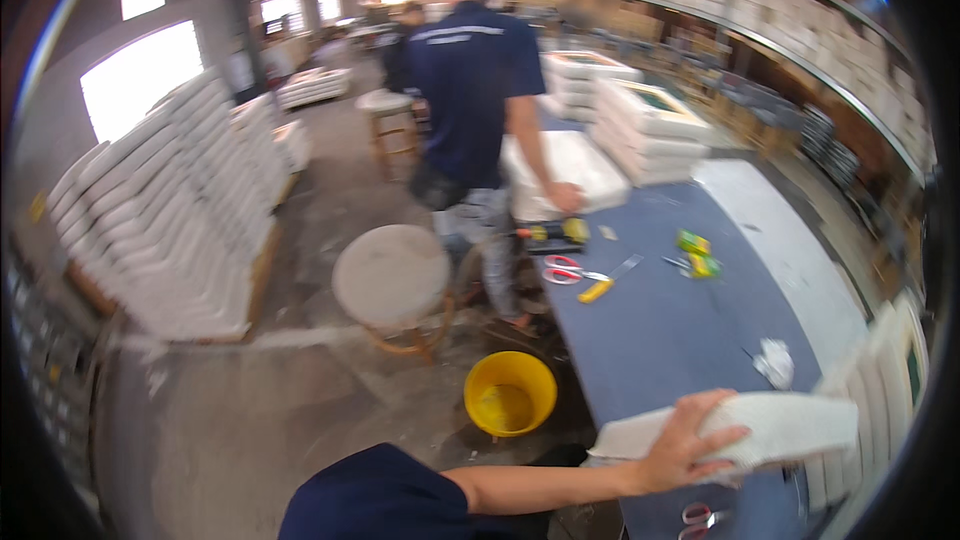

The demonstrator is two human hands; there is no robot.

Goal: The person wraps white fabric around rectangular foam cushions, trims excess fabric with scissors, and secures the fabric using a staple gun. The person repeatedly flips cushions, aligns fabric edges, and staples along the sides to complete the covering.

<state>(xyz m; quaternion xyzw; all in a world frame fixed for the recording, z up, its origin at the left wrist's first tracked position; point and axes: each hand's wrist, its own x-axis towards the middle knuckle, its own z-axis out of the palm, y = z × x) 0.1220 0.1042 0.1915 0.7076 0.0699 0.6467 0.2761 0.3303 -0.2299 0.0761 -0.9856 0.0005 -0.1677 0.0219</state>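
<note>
My left hand comes in from the lower edge and reaches right across a white padded seat cushion. Its fingers are bent and spread over the cushion's side, gripping it. The cushion appears tilted above the near end of the blue-grey table. Below it on the table lies a pair of red-handled scissors, partly hidden. A crumpled white wad rests just beyond the cushion. My right hand is out of view.
Farther along the table lie red-handled scissors, a yellow-handled blade, a power drill and green-yellow packets. A yellow bucket and round stool stand left. A co-worker touches a white cushion. White stacks line the left.
</note>
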